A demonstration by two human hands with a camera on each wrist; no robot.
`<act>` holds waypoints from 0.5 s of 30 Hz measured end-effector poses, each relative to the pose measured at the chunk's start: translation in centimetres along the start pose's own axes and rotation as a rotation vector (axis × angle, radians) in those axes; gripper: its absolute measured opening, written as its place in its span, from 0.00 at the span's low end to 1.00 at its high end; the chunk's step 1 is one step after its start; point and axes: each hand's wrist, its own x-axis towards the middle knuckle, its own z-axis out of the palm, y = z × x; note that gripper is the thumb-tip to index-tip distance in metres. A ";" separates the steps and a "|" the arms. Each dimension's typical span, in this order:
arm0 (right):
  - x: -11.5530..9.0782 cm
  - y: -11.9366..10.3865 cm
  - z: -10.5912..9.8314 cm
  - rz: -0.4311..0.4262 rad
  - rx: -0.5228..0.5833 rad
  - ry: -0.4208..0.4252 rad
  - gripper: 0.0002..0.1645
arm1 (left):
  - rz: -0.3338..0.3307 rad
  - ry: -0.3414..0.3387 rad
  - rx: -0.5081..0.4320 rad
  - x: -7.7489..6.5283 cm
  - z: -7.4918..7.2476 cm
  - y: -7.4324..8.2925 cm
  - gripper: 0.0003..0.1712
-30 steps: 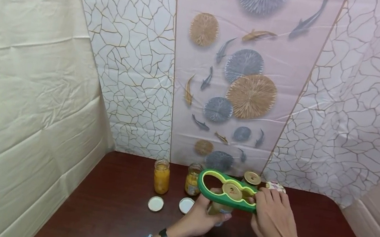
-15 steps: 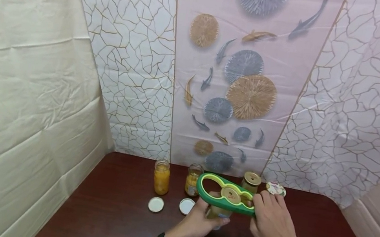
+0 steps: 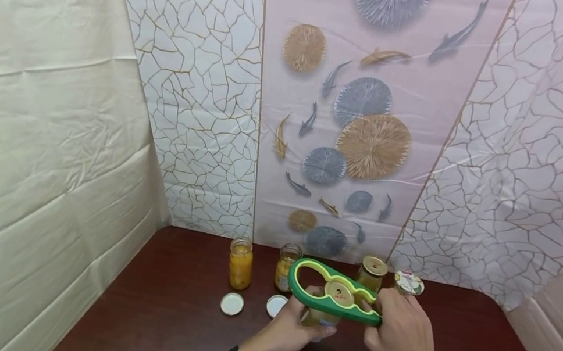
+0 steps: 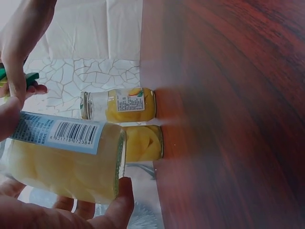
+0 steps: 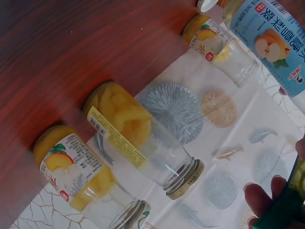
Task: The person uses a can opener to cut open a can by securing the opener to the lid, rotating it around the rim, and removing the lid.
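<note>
My left hand (image 3: pixel 289 328) grips a glass jar of pale fruit (image 4: pixel 62 162) with a blue barcode label, held over the table. A green jar opener (image 3: pixel 315 304) with a lime inner edge lies across the jar's top. The gold lid (image 3: pixel 340 293) sits in its middle opening. At the opener's right end, my right hand (image 3: pixel 405 334) grips the handle, fingers curled round it. In the right wrist view the jar's blue label (image 5: pixel 276 45) shows a fruit picture, and only a few right fingertips (image 5: pixel 259 198) appear beside the green handle.
Two uncapped jars of yellow fruit (image 3: pixel 240 267) (image 3: pixel 284 275) stand at the back left, with two white-sided lids (image 3: pixel 231 304) (image 3: pixel 276 305) before them. Behind the right hand are a gold-lidded jar (image 3: pixel 372 271) and a jar with a patterned lid (image 3: pixel 409 282). A patterned cloth hangs behind.
The opener and the jar have shifted slightly toward me and left, while the handle end has swung a little nearer my body. Both hands keep their grips.
</note>
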 end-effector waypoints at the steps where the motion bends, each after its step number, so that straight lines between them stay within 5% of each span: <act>1: 0.0 -0.1 0.0 0.017 0.001 0.004 0.14 | -0.004 -0.001 -0.011 0.0 0.0 0.0 0.30; 6: -0.1 -0.4 0.0 0.072 -0.031 -0.077 0.29 | 0.015 0.007 0.033 -0.2 0.0 -0.2 0.33; 15: -0.2 -0.3 0.2 0.024 -0.084 -0.144 0.21 | 0.025 -0.016 0.042 -0.5 -0.4 -0.4 0.32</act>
